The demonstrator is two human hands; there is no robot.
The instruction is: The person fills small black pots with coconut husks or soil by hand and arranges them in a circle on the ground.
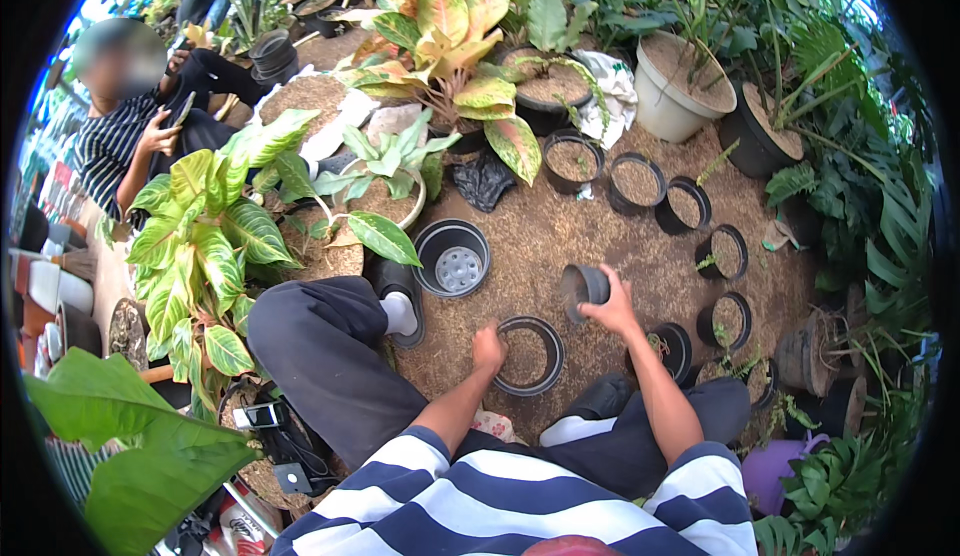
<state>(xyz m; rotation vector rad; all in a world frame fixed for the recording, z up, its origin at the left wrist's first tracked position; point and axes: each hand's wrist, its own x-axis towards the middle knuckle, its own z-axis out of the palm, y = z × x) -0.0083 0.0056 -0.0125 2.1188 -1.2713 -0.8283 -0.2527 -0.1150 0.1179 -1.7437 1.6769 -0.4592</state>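
Note:
Just left of a black plastic pot (557,353) filled with brown planting medium, my left hand (489,349) grips its rim. My right hand (609,302) holds a small dark plastic pot (583,291) tilted on its side above the ground, up and to the right of the filled pot. The inside of the small pot looks dusty, and its contents are hard to make out. An empty black pot (452,258) with a perforated base stands beyond my left hand, beside my shoe.
Several medium-filled black pots (636,184) curve along the right. A white pot (667,90), a black plastic bag (484,181) and leafy plants (442,38) stand ahead. Another person (142,135) sits at the upper left. A purple watering can (769,473) stands at the lower right.

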